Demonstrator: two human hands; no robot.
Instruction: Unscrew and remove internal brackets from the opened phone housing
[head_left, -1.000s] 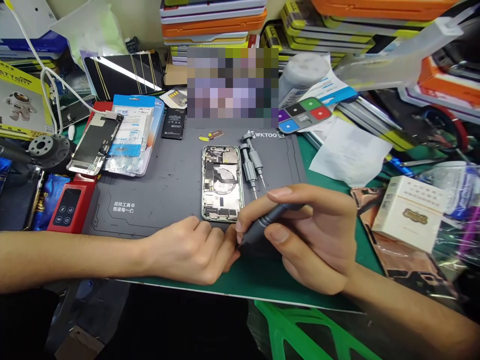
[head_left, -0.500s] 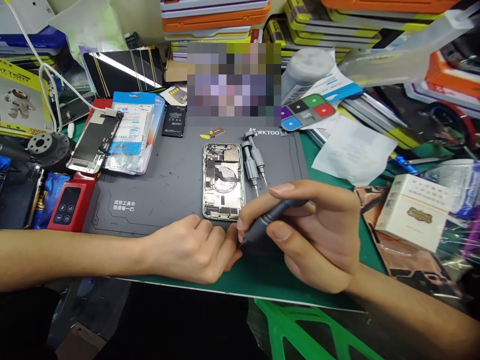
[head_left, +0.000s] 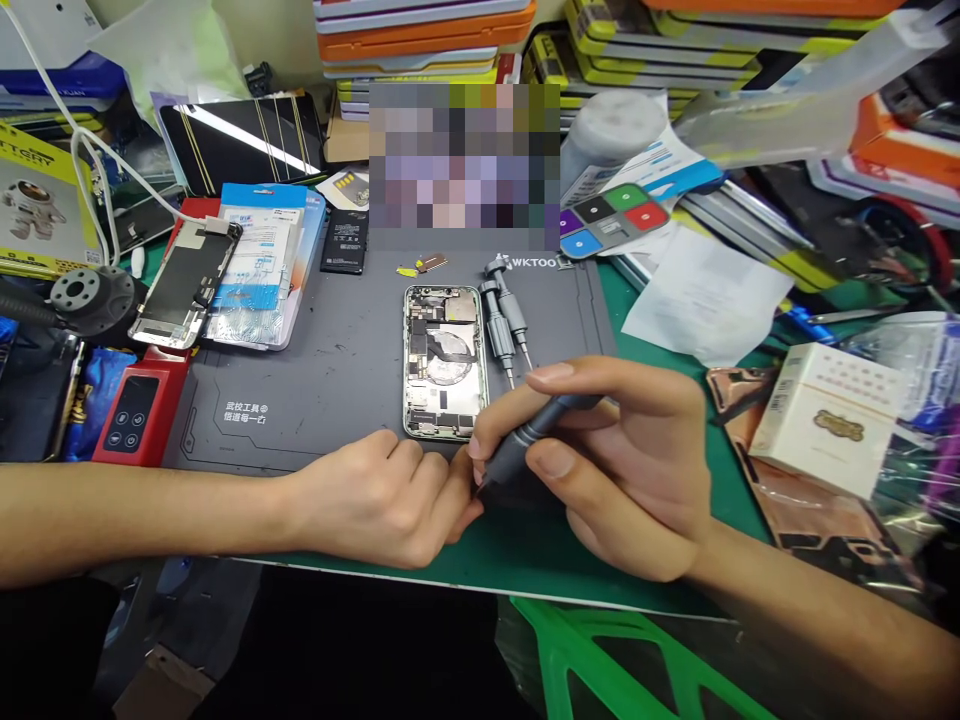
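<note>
My right hand (head_left: 615, 460) holds a dark grey screwdriver (head_left: 525, 435) between fingers and thumb, its tip pointing down-left at the fingers of my left hand (head_left: 390, 500). That left hand is closed, knuckles up, near the table's front edge; whatever its fingers may grip is hidden. Just beyond both hands lies an opened phone (head_left: 444, 365) with its inner parts showing, on a grey mat (head_left: 330, 380). Two more grey screwdrivers (head_left: 500, 320) lie at the phone's right side. Behind the phone are small yellow and copper-coloured pieces (head_left: 422, 266).
A phone screen (head_left: 187, 285) rests on packaging at the left, beside a red device (head_left: 139, 410). A black battery (head_left: 345, 241) lies farther back. On the right are a white paper (head_left: 705, 295) and a white box (head_left: 829, 415). Stacked cases (head_left: 424, 40) stand behind.
The view has shifted slightly. Both hands and the screwdriver keep nearly the same pose, with my right hand marginally farther left.
</note>
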